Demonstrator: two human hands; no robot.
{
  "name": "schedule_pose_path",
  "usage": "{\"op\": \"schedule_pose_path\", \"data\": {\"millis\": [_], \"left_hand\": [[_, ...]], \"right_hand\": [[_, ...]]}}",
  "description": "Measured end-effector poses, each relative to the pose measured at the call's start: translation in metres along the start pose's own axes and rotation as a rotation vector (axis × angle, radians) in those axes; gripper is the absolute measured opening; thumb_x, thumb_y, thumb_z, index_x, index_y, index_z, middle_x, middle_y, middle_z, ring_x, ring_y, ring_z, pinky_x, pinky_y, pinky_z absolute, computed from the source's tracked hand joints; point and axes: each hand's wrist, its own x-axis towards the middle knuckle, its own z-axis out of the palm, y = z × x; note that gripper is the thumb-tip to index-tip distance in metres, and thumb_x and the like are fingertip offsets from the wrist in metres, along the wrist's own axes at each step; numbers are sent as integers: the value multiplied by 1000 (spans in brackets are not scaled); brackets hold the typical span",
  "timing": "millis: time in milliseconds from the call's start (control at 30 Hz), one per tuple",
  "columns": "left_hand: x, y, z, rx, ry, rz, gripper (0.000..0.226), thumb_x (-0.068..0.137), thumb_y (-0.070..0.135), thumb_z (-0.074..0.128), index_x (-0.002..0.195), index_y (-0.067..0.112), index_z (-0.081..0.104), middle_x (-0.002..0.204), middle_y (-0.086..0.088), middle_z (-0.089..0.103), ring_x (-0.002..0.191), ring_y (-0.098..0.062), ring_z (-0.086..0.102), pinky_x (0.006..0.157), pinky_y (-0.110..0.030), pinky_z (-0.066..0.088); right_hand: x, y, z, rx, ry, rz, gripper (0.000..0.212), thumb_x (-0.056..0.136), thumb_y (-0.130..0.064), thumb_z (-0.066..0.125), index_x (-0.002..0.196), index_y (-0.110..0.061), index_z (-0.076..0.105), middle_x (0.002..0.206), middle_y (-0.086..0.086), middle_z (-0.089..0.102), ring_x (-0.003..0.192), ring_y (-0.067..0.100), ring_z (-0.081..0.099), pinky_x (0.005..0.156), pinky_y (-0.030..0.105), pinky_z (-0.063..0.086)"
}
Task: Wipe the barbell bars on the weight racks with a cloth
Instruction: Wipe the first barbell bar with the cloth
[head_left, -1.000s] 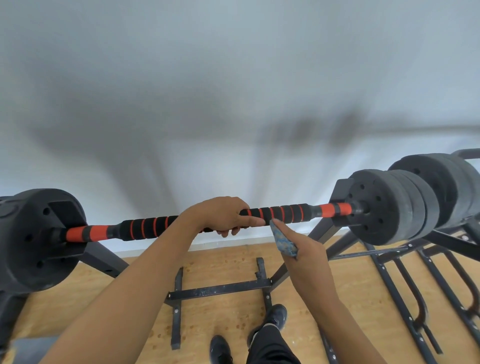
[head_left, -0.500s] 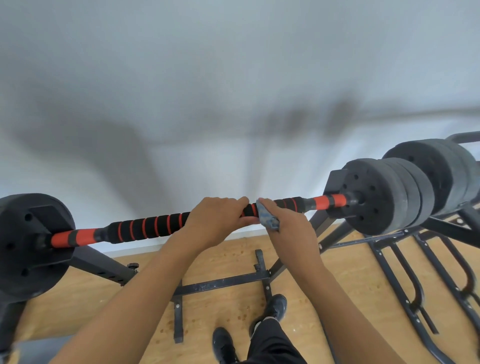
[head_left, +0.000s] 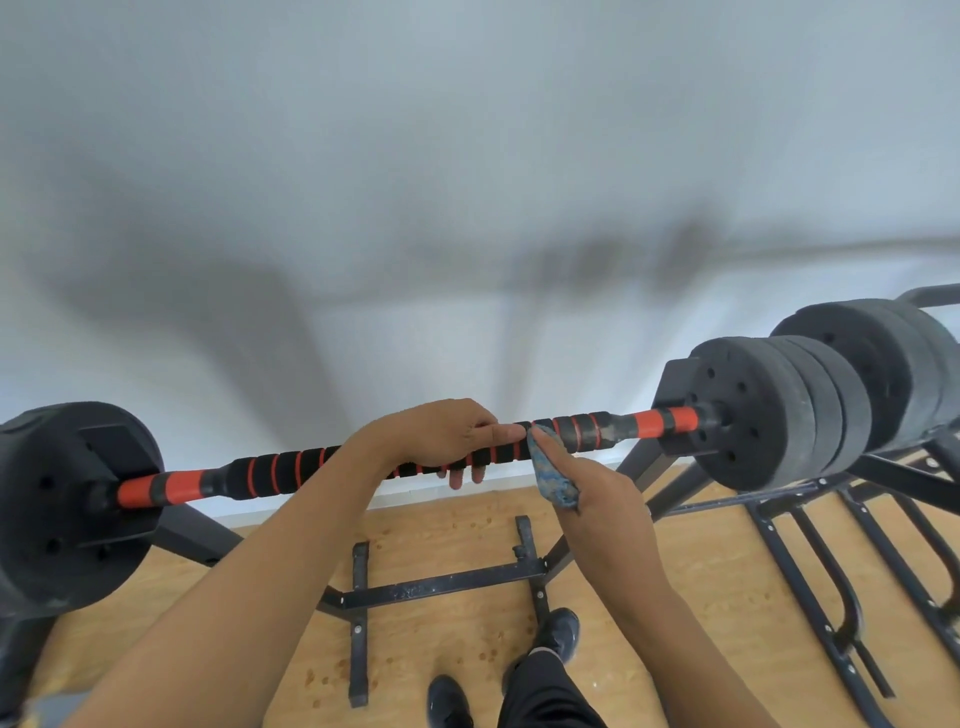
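Observation:
A barbell bar (head_left: 280, 470) with black foam grip and orange rings lies across a black rack, with dark weight plates at its left end (head_left: 57, 509) and right end (head_left: 769, 410). My left hand (head_left: 441, 436) grips the bar near its middle, fingers curled over and under it. Just to its right, my right hand (head_left: 597, 493) holds a folded blue-grey cloth (head_left: 550, 475). The cloth's top edge touches the front of the bar.
The rack's black legs and cross brace (head_left: 441, 590) stand on the wooden floor below the bar. A second black rack frame (head_left: 831, 597) sits at the right. A white wall is right behind the bar. My black shoes (head_left: 561, 631) are under the hands.
My right hand rose from below the bar and brought the cloth against it beside my left hand. The left hand kept its grip. The view shifted slightly.

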Motion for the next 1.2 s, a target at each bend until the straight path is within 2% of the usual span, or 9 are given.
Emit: {"op": "schedule_pose_path", "data": {"millis": [133, 333, 533, 700, 800, 900, 1033, 1100, 1200], "left_hand": [[-20, 2, 29, 562, 499, 24, 61, 96, 79, 30, 110, 27, 58, 90, 13, 64, 75, -9, 62, 72, -33, 57], [-26, -4, 49, 942, 554, 34, 67, 95, 74, 15, 118, 21, 48, 87, 7, 56, 66, -15, 56, 60, -29, 50], [-21, -3, 28, 726, 371, 38, 62, 96, 78, 28, 112, 23, 49, 80, 9, 57, 63, -13, 54, 65, -31, 51], [-7, -9, 6, 266, 72, 24, 57, 97, 74, 43, 97, 19, 58, 77, 3, 66, 61, -14, 59, 65, -30, 51], [-1, -10, -6, -40, -84, -20, 64, 98, 70, 50, 103, 7, 64, 76, -3, 65, 60, -18, 56, 60, -32, 51], [-1, -9, -10, -116, -144, -59, 65, 97, 71, 51, 104, 8, 66, 79, -6, 66, 61, -19, 58, 61, -31, 54], [-18, -2, 6, 237, 191, -50, 62, 89, 83, 43, 107, 26, 60, 84, 8, 70, 69, -11, 66, 76, -34, 58], [-27, 2, 26, 564, 444, -17, 65, 88, 85, 32, 111, 29, 55, 88, 14, 62, 73, -8, 60, 73, -30, 55], [-28, 3, 49, 783, 563, 18, 58, 98, 76, 31, 119, 25, 50, 94, 11, 59, 76, -10, 56, 71, -28, 53]], "right_hand": [[3, 4, -13, 114, 13, 15, 66, 96, -12, 62, 146, -51, 43, 97, -9, 68, 78, 7, 58, 62, 23, 51], [27, -11, -11, 69, 7, -3, 59, 99, -17, 55, 149, -45, 43, 97, -4, 68, 82, 13, 61, 69, 33, 57], [17, -10, 0, -50, -24, -14, 71, 96, -16, 53, 154, -50, 29, 112, -6, 67, 94, 15, 62, 74, 35, 56], [1, -3, 5, -91, -30, -25, 83, 96, -16, 55, 154, -55, 10, 97, -14, 56, 82, 7, 50, 60, 18, 40], [-7, 1, 6, -74, -35, -20, 88, 94, -12, 57, 154, -57, 11, 88, -16, 50, 77, 7, 50, 55, 15, 33], [-14, 5, 8, -45, -29, -30, 86, 93, -12, 62, 153, -55, 19, 85, -15, 54, 76, 9, 53, 57, 17, 37], [-17, 7, 0, 46, 7, -21, 79, 92, -10, 65, 151, -50, 31, 87, -16, 59, 78, 7, 56, 63, 19, 48], [-5, 3, -5, 78, 59, -37, 76, 94, -11, 65, 151, -49, 30, 92, -14, 64, 81, 8, 59, 70, 24, 55], [19, -9, -8, 71, 85, -61, 73, 97, -13, 60, 151, -49, 27, 89, -11, 61, 80, 10, 59, 73, 28, 56]]}}
